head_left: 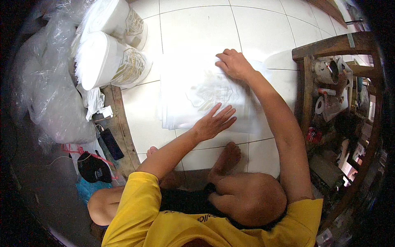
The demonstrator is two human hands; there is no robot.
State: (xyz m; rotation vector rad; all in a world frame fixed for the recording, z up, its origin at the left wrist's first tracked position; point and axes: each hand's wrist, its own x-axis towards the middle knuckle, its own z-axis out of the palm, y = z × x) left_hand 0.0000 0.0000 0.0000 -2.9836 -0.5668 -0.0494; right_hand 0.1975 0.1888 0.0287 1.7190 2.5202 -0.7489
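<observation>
A stack of thin, translucent white plastic sheets or bags (177, 94) with a faint gold-grey print lies on the tiled floor in front of me. My left hand (214, 121) rests flat on its near part, fingers spread. At the far right of the stack, the fingers of my right hand (234, 64) are bent and closed at the top sheet. The edge between thumb and fingers is hard to make out against the glare. The print in the middle looks blurred.
Two rolled white bundles with gold print (113, 61) stand at the far left, beside a large clear plastic bag (57, 86). A phone (110, 144) and a black cap (94, 168) lie nearer. To the right is a wooden frame (333, 45) with a tin (325, 71). My bare foot (226, 158) is near the stack.
</observation>
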